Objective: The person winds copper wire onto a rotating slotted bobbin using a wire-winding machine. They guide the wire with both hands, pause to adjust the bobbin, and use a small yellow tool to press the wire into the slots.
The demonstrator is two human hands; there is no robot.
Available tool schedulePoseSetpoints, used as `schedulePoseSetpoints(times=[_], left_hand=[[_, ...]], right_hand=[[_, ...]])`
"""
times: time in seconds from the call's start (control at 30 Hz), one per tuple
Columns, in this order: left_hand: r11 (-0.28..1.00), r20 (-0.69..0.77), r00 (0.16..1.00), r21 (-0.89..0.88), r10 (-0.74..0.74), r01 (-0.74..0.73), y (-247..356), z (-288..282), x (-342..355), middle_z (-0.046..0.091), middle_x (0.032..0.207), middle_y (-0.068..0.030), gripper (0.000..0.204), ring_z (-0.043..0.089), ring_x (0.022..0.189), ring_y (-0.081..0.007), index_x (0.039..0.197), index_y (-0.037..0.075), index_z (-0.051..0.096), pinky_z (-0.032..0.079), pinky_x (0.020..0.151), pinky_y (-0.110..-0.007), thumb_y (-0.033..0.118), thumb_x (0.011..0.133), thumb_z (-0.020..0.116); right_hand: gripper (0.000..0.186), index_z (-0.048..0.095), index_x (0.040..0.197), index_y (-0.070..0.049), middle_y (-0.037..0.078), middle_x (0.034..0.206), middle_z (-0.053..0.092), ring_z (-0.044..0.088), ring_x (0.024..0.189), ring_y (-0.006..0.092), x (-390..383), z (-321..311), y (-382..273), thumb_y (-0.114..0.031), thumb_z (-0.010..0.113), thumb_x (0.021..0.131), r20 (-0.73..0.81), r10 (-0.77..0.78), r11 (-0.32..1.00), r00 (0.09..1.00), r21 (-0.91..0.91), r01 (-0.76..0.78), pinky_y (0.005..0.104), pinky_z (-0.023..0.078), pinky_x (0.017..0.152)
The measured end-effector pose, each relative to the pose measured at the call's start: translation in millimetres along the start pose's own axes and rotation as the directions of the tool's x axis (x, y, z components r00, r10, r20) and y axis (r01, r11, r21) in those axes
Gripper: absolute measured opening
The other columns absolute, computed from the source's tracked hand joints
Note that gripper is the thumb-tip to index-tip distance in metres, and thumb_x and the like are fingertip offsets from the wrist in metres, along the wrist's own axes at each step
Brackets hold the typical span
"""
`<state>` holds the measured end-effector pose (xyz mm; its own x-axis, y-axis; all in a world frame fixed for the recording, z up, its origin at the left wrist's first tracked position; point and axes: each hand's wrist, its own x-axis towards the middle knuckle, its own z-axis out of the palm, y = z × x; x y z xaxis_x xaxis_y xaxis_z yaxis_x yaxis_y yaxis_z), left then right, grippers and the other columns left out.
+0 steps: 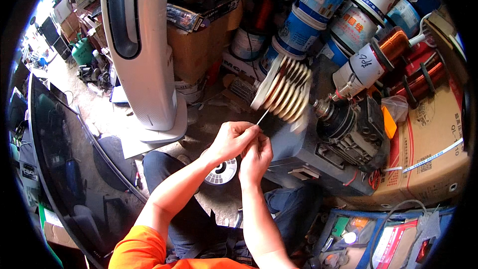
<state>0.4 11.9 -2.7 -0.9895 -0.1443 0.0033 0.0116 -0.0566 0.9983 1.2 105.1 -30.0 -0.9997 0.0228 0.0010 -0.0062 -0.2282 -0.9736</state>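
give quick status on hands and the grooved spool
Left hand pinches pale strand. Right hand curled alongside, grip hidden. Strand runs up to grooved spool. Nothing seen crossing it.

The grey floor (pixel 209 112) supports a tall white plastic tower-shaped appliance (pixel 157 79), standing upright on its broad base. In the left background, a green metal cylinder (pixel 82 51) also stands on this floor. A dark grey rectangular box (pixel 291 149) carries a black ribbed electric motor (pixel 343 134) on its upper face. A brown cardboard carton (pixel 189 55), behind the appliance, supports stacked dark printed boxes (pixel 204 5).
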Motion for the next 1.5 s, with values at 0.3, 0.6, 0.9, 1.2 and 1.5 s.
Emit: schedulePoseSetpoints(times=[0.3, 0.6, 0.9, 1.2, 1.5], left_hand=[[0.998, -0.025, 1.000, 0.070, 0.007, -0.005, 5.6, 0.2, -2.2, 0.065, 0.068, -0.0056, 0.028, 0.055, 0.062, -0.0055, 0.088, -0.005, 0.067, 0.046, 0.055, -0.023, 0.019, 0.091, 0.054], [0.983, -0.042, 0.994, 0.162, 0.097, -0.089, 2.7, -1.0, -2.1, 0.063, 0.063, -0.0065, 0.028, 0.054, 0.056, -0.0057, 0.085, -0.005, 0.066, 0.045, 0.049, -0.025, 0.019, 0.091, 0.055], [0.987, -0.053, 0.994, 0.137, 0.096, -0.088, 0.2, -0.5, -2.9, 0.061, 0.060, -0.0063, 0.027, 0.054, 0.055, -0.0062, 0.084, -0.005, 0.066, 0.044, 0.048, -0.025, 0.018, 0.090, 0.055], [0.979, -0.045, 0.993, 0.178, 0.110, -0.100, -4.7, -1.3, -1.6, 0.061, 0.059, -0.0068, 0.026, 0.054, 0.053, -0.0062, 0.082, -0.004, 0.066, 0.044, 0.047, -0.026, 0.018, 0.089, 0.056], [0.976, -0.043, 0.990, 0.176, 0.136, -0.127, -6.4, -1.2, -1.2, 0.062, 0.059, -0.0065, 0.027, 0.055, 0.053, -0.0066, 0.082, -0.005, 0.066, 0.044, 0.047, -0.026, 0.019, 0.089, 0.056]], right_hand=[[0.011, 0.056, 0.094, 0.000, -0.001, 0.076, 0.055, 0.047, 0.060, 0.0036, -1.9, -0.9, -0.7, -0.011, 0.052, 0.094, 0.039, 0.111, 0.986, 0.993, 0.124, -0.115, 0.0191, 0.037, 0.051], [0.010, 0.055, 0.091, -0.001, -0.002, 0.072, 0.053, 0.044, 0.056, 0.0030, -3.3, 1.0, -0.3, -0.010, 0.052, 0.093, 0.026, 0.141, 0.981, 0.990, 0.131, -0.144, 0.0195, 0.034, 0.047], [0.011, 0.054, 0.089, -0.001, -0.001, 0.072, 0.053, 0.044, 0.056, 0.0031, -4.3, 3.1, 0.5, -0.011, 0.053, 0.093, 0.009, 0.146, 0.979, 0.989, 0.145, -0.146, 0.0197, 0.034, 0.048], [0.011, 0.054, 0.089, -0.002, -0.002, 0.071, 0.052, 0.043, 0.055, 0.0033, -5.5, 1.4, 0.8, -0.011, 0.052, 0.094, 0.023, 0.159, 0.978, 0.987, 0.129, -0.161, 0.0200, 0.033, 0.047], [0.014, 0.055, 0.091, -0.002, -0.002, 0.069, 0.052, 0.043, 0.054, 0.0035, -5.6, 1.6, 3.1, -0.015, 0.052, 0.095, 0.007, 0.170, 0.977, 0.985, 0.128, -0.170, 0.0207, 0.034, 0.046]])
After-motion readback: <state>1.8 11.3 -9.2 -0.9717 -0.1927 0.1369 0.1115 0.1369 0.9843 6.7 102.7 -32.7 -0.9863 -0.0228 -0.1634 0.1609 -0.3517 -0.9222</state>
